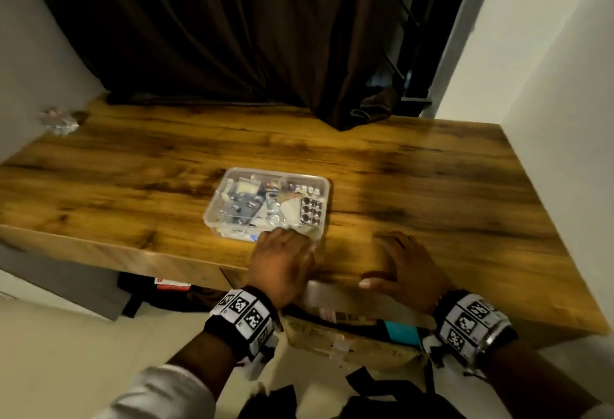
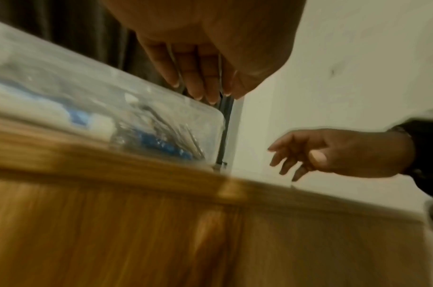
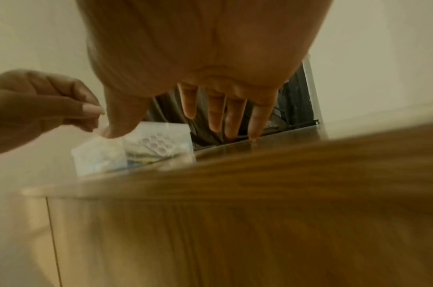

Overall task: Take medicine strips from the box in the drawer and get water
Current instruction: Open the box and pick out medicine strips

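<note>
Head view, centre of frame: the clear plastic box (image 1: 267, 204) sits on the wooden tabletop (image 1: 415, 186), set back a little from the table's front edge (image 1: 186, 257), which runs across the lower half of the frame. The box is open-topped and full of medicine strips (image 1: 311, 211); a dark blister strip lies at its right end.

My left hand (image 1: 282, 260) is at the box's near rim, lower centre of the frame. In the left wrist view my fingers (image 2: 198, 81) point down, straight and close together, tips at the top edge of the box's near wall (image 2: 127, 116). Whether they touch the rim I cannot tell; the picture is blurred. They hold nothing.

My right hand (image 1: 403, 265) is right of the box, clear of it, over bare tabletop near the front edge. In the right wrist view its fingers (image 3: 235, 116) are spread and nearly straight, tips just above the wood. Empty, wide.

Room to move: bare wood lies left, right and behind the box. A dark curtain (image 1: 249, 36) hangs along the back edge, upper half of the frame. White wall (image 1: 548, 86) bounds the right edge of the table. A small crumpled shiny wrapper (image 1: 59, 121) lies at the far left corner. Below the front edge, lower centre, clutter lies under the table (image 1: 349, 322).
</note>
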